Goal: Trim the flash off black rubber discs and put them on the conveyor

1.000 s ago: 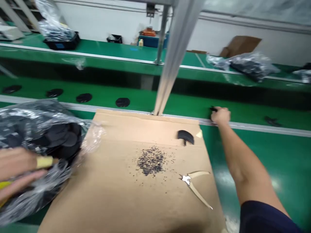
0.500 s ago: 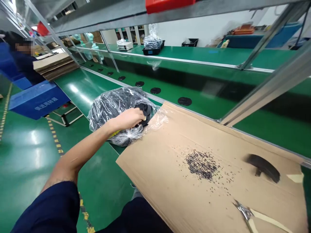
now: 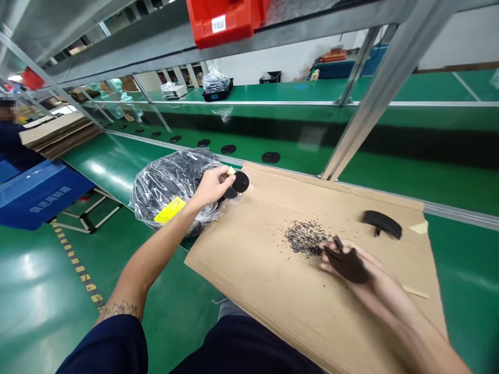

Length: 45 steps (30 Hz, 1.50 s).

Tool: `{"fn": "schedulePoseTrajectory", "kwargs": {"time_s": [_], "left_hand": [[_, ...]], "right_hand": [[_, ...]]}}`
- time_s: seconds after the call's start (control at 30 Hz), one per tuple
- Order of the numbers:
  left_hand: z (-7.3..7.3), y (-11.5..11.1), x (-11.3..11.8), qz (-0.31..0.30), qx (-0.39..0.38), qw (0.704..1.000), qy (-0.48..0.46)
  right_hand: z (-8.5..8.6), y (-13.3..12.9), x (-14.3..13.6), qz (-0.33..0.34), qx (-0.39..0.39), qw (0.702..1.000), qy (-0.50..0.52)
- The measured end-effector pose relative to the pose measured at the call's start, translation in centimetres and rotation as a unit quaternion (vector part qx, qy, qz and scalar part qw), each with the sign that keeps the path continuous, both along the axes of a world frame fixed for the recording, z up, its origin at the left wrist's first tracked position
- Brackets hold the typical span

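Note:
My left hand (image 3: 213, 186) is closed in a pinch on a black disc (image 3: 240, 182), held just beyond the mouth of a clear plastic bag (image 3: 156, 179) full of dark parts. A pale wrap shows on one fingertip. Over the cardboard sheet (image 3: 241, 239), my right hand (image 3: 353, 265) grips a dark curved part (image 3: 349, 264), blurred by motion. Close to its fingers lies a heap of small black bits (image 3: 302, 236). A black curved block with a short stem (image 3: 382, 223) rests farther right. One cream nipper handle (image 3: 417, 292) seems to show past my right forearm; the jaws are hidden.
Several black discs (image 3: 271, 157) lie in a row on the green surface behind the rail. A slanted metal post (image 3: 362, 98) rises behind the cardboard. Overhead is a red bin (image 3: 222, 23). A blue crate (image 3: 42, 195) and a person (image 3: 17, 135) are at left.
My left hand has drawn a black disc out of the bag's mouth. My right hand has come into view over the cardboard, holding a dark curved part. The view has shifted right.

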<state>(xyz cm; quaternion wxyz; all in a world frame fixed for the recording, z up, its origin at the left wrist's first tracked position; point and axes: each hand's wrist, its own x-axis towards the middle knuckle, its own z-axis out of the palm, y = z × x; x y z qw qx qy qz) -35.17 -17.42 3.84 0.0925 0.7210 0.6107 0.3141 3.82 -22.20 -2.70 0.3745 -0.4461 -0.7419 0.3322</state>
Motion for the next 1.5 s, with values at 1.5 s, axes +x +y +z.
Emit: {"fn": "schedulePoseTrajectory", "kwargs": {"time_s": [1.5], "left_hand": [[-7.9, -6.1, 15.7, -0.228, -0.055, 0.919, -0.318]], "right_hand": [[-0.3, -2.2, -2.3, 0.129, -0.482, 0.799, 0.335]]}}
